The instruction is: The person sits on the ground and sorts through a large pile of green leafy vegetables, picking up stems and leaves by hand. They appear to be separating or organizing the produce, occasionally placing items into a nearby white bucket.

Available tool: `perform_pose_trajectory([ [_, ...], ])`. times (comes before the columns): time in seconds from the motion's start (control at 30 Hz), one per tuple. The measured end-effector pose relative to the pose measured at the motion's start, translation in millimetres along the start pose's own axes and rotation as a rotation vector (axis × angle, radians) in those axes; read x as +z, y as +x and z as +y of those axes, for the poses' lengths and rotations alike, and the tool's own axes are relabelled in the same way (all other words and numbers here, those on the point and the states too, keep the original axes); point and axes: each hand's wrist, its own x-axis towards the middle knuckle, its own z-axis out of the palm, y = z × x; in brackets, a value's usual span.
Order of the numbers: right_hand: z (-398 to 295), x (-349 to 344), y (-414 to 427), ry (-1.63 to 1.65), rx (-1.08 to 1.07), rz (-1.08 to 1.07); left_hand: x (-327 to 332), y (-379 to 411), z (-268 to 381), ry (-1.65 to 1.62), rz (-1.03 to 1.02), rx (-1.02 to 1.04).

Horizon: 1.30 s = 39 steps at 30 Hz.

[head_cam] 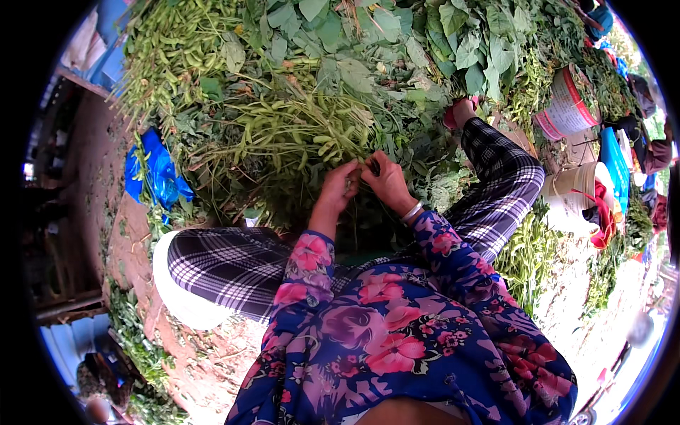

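My left hand (338, 186) and my right hand (387, 179) meet in front of me, fingertips nearly touching, at the near edge of a heap of bean plants. Their fingers are bent around something small and green, perhaps a pod or stem, too small to make out. A bracelet (412, 211) circles my right wrist. Just beyond the hands lie green bean pods on stems (297, 125). More pods on stems (180, 48) are piled at the upper left, and broad green leaves (366, 32) cover the top of the heap.
A blue plastic bag (156, 170) lies left of the heap. To the right stand a white bucket with red bands (567, 109) and a pale bucket (576, 191) with red cloth at its rim. My bent legs in checked trousers (228, 265) flank the hands. People are partly visible at the far right.
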Motion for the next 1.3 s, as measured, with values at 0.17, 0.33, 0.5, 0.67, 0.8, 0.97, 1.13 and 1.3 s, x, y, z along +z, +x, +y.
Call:
perform_pose_trajectory([
  [0.17, -4.1, 2.5, -4.2, 0.040, 0.046, -0.010, 1.1, -4.1, 1.0, -0.058, -0.050, -0.049],
  [0.33, -11.8, 3.7, -9.3, 0.261, 0.096, -0.038, -0.1, -0.4, 5.2, -0.127, -0.186, 0.020],
  [0.5, -38.2, -11.1, -5.4, 0.259, 0.171, -0.219, 5.2, -4.0, 17.3, -0.066, -0.175, 0.167],
  [0.67, -19.6, -7.0, -7.3, 0.237, 0.183, -0.291, -1.0, 2.1, 11.4, 0.050, -0.117, 0.181],
  [0.8, 4.3, -8.6, -12.1, 0.407, 0.189, -0.377, -8.8, 7.3, 7.0, -0.102, -0.217, 0.085],
  [0.97, -15.9, -21.9, -9.7, 0.539, 0.529, -0.447, -3.6, 5.6, 10.2, 0.071, -0.142, 0.126],
  [1.13, -29.5, -16.6, -7.7, 0.483, 0.558, -0.388, -1.4, 1.6, 8.1, 0.119, -0.068, 0.147],
  [1.3, -4.0, -21.5, -5.0, 0.858, 0.647, -0.535, -3.3, 2.9, 8.0, -0.034, -0.151, 0.056],
])
